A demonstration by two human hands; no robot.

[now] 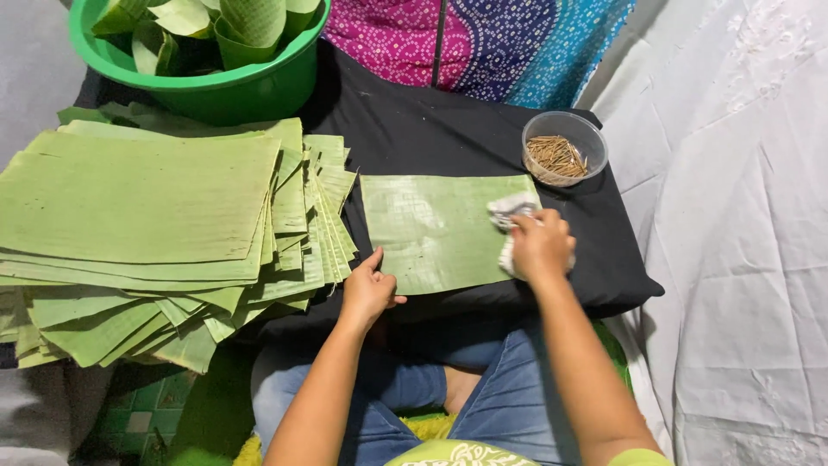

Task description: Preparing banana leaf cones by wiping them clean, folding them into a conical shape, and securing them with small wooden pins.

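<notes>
A single rectangular green leaf sheet (435, 229) lies flat on a black cushion (431, 129) in front of me. My right hand (542, 246) presses a crumpled white cloth (511, 210) onto the sheet's right end. My left hand (369, 289) rests on the sheet's near left corner, fingers closed, thumb on the leaf edge. Left of it sits a thick stack of cut leaf sheets (147, 216).
A green plastic basin (259, 86) with rolled leaves stands at the back left. A clear round tub of small wooden sticks (563, 148) sits at the back right of the cushion. White fabric (742, 216) covers the right side; patterned cloth (483, 43) lies behind.
</notes>
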